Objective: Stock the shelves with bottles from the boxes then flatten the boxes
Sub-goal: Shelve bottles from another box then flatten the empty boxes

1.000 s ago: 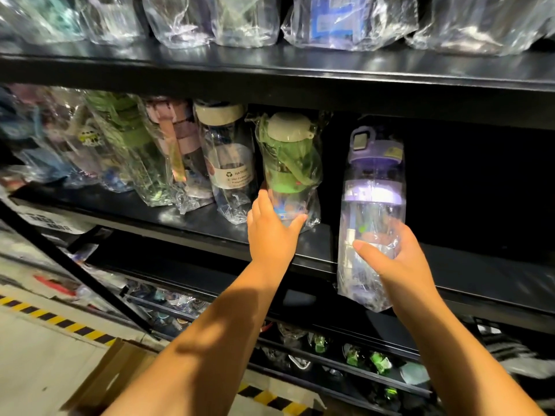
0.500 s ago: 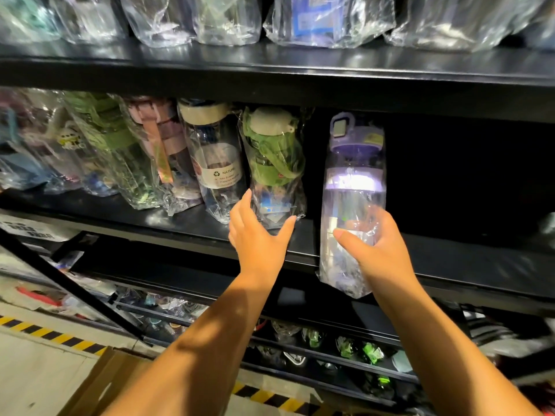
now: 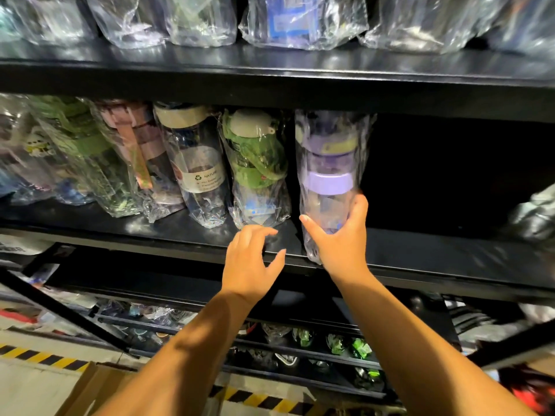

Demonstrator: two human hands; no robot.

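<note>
Right hand (image 3: 342,244) grips the bagged purple bottle (image 3: 329,181) upright at the front edge of the shelf (image 3: 450,259), centre frame; left hand (image 3: 249,262), fingers loosely spread, holds nothing below the green bottle (image 3: 258,169).

Two bare hands are up at the rack, the left hand (image 3: 249,265) and the right hand (image 3: 341,238). Three black metal levels show: the upper shelf (image 3: 270,73), the middle shelf (image 3: 435,256) and the lower rack (image 3: 300,352).

On the middle shelf, five plastic-wrapped bottles can be told apart:
- one clear purple-lidded bottle (image 3: 329,175)
- one green-strapped bottle with a cream cap (image 3: 255,163)
- one clear bottle with a cream lid and white label (image 3: 195,163)
- one pink-lidded bottle (image 3: 141,145)
- one green-lidded bottle (image 3: 81,151)

Those further left are too blurred to count. The upper shelf carries at least five clear wrapped packs (image 3: 300,22). One brown cardboard box (image 3: 84,391) sits on the floor.
</note>
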